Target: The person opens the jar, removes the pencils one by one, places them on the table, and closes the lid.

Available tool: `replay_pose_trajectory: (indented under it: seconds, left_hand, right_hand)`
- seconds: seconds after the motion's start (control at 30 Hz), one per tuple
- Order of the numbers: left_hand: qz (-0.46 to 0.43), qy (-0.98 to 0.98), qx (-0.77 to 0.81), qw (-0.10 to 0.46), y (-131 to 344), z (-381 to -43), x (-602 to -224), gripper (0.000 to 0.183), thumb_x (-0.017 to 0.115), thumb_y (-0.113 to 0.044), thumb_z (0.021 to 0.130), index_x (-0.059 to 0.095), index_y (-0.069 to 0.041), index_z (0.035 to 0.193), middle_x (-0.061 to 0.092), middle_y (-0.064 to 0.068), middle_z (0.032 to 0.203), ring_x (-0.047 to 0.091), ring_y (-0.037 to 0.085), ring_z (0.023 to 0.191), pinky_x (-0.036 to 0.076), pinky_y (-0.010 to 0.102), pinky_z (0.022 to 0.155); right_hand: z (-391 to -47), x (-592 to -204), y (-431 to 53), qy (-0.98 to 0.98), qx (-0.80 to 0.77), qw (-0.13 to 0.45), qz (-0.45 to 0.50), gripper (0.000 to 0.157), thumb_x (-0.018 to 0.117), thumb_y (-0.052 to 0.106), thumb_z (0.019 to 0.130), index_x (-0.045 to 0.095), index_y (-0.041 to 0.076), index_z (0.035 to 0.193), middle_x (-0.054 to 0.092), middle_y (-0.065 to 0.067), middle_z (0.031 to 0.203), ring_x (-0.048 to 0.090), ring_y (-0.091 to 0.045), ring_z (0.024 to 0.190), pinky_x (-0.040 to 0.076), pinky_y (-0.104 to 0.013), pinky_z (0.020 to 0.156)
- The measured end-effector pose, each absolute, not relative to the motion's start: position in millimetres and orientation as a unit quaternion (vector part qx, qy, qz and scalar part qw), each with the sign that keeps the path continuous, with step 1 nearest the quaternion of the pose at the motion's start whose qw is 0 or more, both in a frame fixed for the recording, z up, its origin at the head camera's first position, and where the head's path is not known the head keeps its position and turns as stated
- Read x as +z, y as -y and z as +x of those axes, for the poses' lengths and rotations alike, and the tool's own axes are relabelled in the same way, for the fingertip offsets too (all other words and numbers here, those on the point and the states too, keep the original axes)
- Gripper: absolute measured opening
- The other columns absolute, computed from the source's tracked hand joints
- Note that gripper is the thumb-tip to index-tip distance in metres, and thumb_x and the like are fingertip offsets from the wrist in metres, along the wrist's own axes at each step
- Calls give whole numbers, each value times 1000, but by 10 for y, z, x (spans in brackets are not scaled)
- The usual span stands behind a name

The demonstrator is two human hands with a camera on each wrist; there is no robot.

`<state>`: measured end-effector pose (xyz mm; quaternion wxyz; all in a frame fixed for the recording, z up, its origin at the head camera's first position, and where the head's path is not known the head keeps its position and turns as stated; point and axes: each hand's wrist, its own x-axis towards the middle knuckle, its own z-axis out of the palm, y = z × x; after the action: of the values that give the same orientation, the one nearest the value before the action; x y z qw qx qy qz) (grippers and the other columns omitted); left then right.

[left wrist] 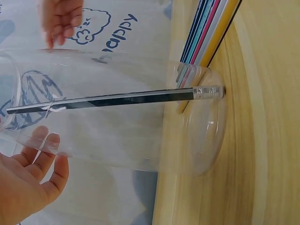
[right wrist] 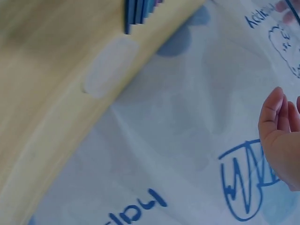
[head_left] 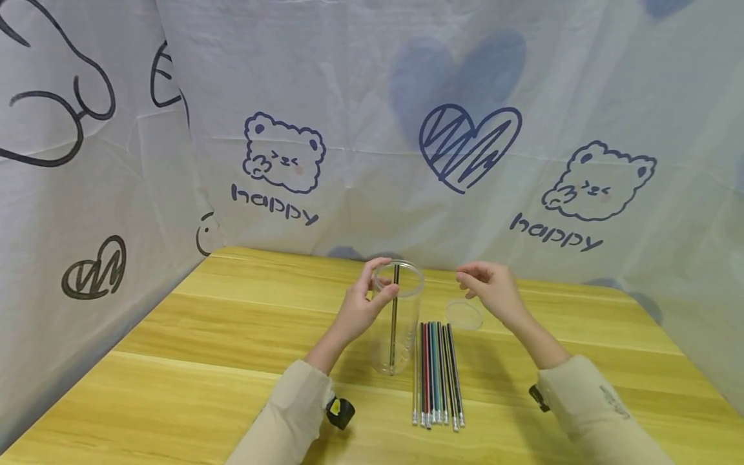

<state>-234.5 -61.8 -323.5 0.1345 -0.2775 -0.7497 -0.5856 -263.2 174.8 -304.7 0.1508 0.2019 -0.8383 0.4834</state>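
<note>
A tall clear plastic jar (head_left: 380,339) stands on the table with its mouth open. My left hand (head_left: 361,307) grips it near the rim, thumb on the near side. One dark pencil (left wrist: 140,97) leans inside, its metal-banded eraser end down at the jar's bottom. To the right of the jar, my right hand (head_left: 494,292) hovers in the air with bent fingers and holds nothing. Several pencils (head_left: 438,371) in black, red, teal and other colours lie side by side next to the jar, eraser ends toward me.
A round clear lid (head_left: 464,315) lies flat on the table behind the pencils, below my right hand. The wood-grain table (head_left: 232,361) ends at a white cloth backdrop (head_left: 360,181) with blue drawings, which also hangs along the left side.
</note>
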Motion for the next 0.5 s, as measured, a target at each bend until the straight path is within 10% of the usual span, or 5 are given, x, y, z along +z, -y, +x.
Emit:
replay_pose_trajectory:
  seconds: [0.5]
  left_hand:
    - [-291, 743, -587, 136, 622, -2358, -3253, 45, 49, -14, 90, 33, -2, 131, 55, 27, 105, 51, 34, 92, 43, 35, 69]
  right_hand:
    - [-2591, -2831, -1229, 820, 322, 307, 358, 11, 65, 0, 79, 67, -2, 89, 63, -7, 79, 54, -14, 63, 46, -24, 56]
